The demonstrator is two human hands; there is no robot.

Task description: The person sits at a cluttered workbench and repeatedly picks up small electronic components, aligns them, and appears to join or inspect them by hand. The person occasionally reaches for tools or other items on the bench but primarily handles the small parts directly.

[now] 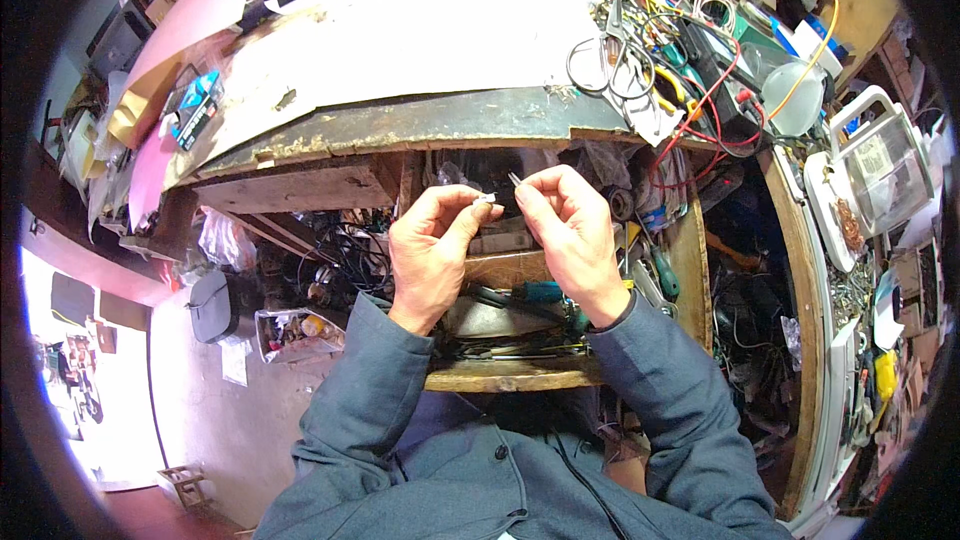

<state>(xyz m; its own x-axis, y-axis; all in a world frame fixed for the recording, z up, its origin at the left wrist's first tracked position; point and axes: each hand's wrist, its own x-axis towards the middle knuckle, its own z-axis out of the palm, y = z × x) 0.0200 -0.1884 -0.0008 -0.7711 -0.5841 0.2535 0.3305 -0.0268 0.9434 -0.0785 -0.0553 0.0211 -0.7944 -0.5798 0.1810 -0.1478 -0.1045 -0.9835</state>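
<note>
My left hand (430, 250) is closed in a pinch on a small white piece (487, 198), too small to name. Close beside it, my right hand (578, 245) pinches a thin, silvery metal piece (514, 179) that points up past the fingertips. The two sets of fingertips are a short gap apart, held over a pulled-out wooden drawer (520, 377). Inside the drawer lie several tools, among them a teal-handled one (540, 291) between my wrists. The far ends of both small pieces are hard to make out.
Beyond my hands runs the workbench edge (420, 125) under a bright white sheet (420, 30). Scissors (612, 65), pliers (675, 90) and red test leads (712, 105) crowd its right end. A clear-lidded box (880, 160) stands far right; a dark bin (212, 307) is at left.
</note>
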